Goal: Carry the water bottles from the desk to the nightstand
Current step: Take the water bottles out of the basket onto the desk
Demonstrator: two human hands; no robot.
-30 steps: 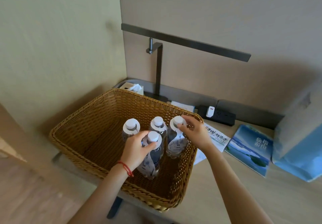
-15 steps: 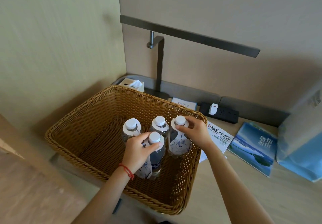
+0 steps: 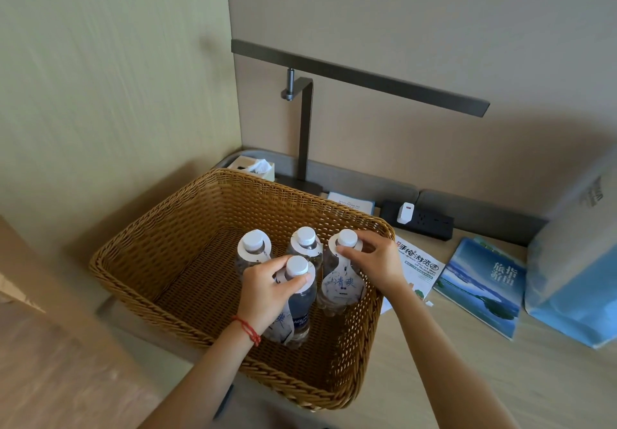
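Counter, pale wood, set into a wall corner. Wicker basket sits at its left end. Four water bottles upright inside, clustered toward the right wall. Left hand closed around the neck of the near bottle. Right hand pinching the neck of the right bottle below its cap.

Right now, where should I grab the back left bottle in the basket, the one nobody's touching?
Probably by its neck, just under the white cap, coming straight down from above: the back left bottle stands upright inside the high-walled wicker basket, so its sides are hard to reach.
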